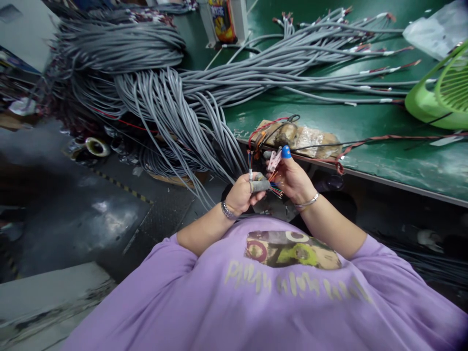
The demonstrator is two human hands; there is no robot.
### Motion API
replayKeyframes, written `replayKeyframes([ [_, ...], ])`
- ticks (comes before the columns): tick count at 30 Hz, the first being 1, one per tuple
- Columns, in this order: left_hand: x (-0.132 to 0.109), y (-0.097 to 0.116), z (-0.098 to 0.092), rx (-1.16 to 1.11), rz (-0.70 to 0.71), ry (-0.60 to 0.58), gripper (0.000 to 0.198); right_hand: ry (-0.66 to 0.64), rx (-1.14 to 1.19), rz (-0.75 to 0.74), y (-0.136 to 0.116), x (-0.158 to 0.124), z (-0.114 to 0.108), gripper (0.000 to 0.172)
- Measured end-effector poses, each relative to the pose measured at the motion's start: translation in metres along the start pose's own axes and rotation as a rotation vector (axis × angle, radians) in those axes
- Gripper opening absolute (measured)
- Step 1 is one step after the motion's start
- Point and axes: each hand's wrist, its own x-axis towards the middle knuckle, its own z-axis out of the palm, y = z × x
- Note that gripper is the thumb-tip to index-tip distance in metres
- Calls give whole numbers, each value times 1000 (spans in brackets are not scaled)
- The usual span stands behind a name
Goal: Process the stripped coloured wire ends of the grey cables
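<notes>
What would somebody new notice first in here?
Probably the huge heap of gray cables, upper left, spilling over the edge of the green table. After that, the lime-green slatted thing, maybe a fan, at the far right, and the blue fingertip cover on the right hand, near the middle.

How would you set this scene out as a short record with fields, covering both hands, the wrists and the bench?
Left hand: closed around coloured wires, bare ends pointing rightward
Right hand: holding a small pink tool, exact type unclear
Right thumb: blue cover
Left wrist: metal-link band
Right wrist: bangle
Bench: green top
On bench: grey cables; lime-green fan, far right
</notes>
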Motion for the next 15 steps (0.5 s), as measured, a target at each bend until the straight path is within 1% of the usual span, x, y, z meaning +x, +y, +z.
replayKeyframes([
  [5, 0, 0, -1, 9, -4, -9, 37, -5, 0, 59, -3, 0, -3, 51],
  [11, -9, -3, -2, 34, 13, -30, 35, -109, -45, 109, -5, -3, -9, 58],
  [13, -14, -4, 0, 32, 28, -9, 36, -134, -57, 117, -6, -5, -9, 56],
  [15, -17, -5, 2, 27, 49, 18, 38, -131, -74, 95, -7, -5, -7, 49],
])
